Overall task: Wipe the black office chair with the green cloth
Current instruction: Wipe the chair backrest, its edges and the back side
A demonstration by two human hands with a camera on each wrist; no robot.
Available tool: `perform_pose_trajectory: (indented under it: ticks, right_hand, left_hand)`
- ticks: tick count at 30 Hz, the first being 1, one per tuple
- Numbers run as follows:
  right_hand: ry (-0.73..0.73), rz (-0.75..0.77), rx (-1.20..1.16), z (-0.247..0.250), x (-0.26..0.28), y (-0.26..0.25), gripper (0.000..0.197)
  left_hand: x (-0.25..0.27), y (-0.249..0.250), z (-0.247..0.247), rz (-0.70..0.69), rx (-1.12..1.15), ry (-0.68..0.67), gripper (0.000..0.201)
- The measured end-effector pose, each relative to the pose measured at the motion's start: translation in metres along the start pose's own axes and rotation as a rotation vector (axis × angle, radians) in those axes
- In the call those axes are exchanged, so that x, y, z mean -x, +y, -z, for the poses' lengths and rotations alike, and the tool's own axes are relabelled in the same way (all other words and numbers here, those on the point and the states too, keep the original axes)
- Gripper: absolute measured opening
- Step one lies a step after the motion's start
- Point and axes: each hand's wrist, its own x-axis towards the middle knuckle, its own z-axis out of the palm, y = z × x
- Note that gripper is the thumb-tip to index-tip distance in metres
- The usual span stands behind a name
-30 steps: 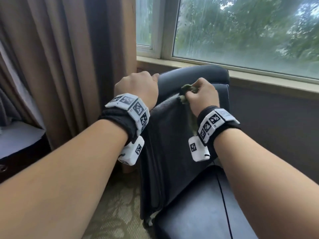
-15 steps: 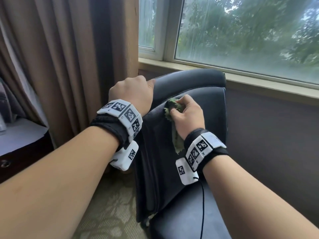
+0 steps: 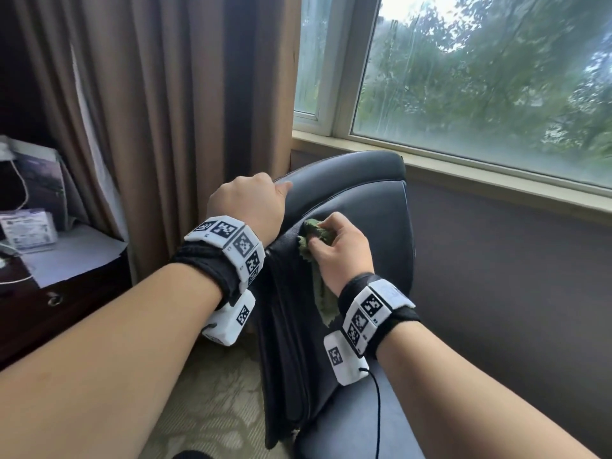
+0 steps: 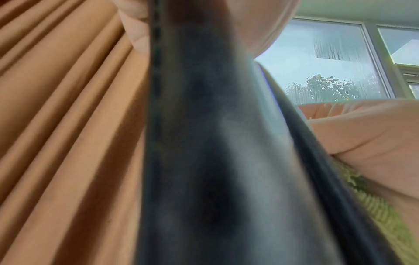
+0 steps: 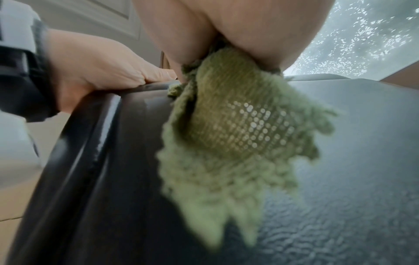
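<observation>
The black office chair (image 3: 374, 207) stands below the window, its backrest facing me. My left hand (image 3: 246, 202) grips the backrest's upper left edge, fingers curled over the back, thumb on the front; the chair edge (image 4: 204, 143) fills the left wrist view. My right hand (image 3: 334, 246) holds the bunched green cloth (image 3: 313, 231) and presses it on the front of the backrest. In the right wrist view the green cloth (image 5: 231, 136) hangs from my palm against the black leather (image 5: 351, 161), with my left hand (image 5: 95, 71) on the rim.
Brown curtains (image 3: 159, 127) hang close on the left of the chair. A window (image 3: 480, 84) and its sill (image 3: 496, 175) run behind it. A dark cabinet (image 3: 59, 299) with papers stands at the left. Patterned carpet (image 3: 212, 399) lies below.
My right hand has slid the cloth down the backrest from near its top edge. The left hand keeps its grip on the edge. The view has shifted upward.
</observation>
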Motion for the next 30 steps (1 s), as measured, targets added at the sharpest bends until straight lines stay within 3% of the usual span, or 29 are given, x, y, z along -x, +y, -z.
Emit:
perform_pose_trajectory:
  ticks: [4,9,18,23,28,30]
  right_hand:
    - [-0.060,0.089,0.009,-0.023,0.011,-0.021,0.010]
    - [0.002,0.372,0.092,-0.042,0.005,-0.044,0.023]
    - [0.036,0.673,0.455,-0.051,-0.021,-0.036,0.032]
    - [0.036,0.631,0.681,-0.025,-0.030,-0.020,0.036]
    - [0.102,0.340,0.759,0.015,-0.047,0.012,0.048]
    - [0.108,0.303,0.709,0.013,-0.048,0.014,0.048]
  left_hand:
    - [0.006,-0.039,0.009,0.027,0.015,0.015,0.052]
    - [0.005,-0.079,0.015,0.058,0.034,0.016,0.052]
    - [-0.023,-0.082,0.005,-0.014,0.077,-0.024,0.051]
    - [-0.041,-0.052,-0.003,-0.096,0.067,-0.047,0.052]
    - [-0.057,-0.017,-0.013,-0.191,0.031,-0.056,0.054]
    - [-0.061,-0.013,-0.017,-0.197,0.025,-0.050,0.054]
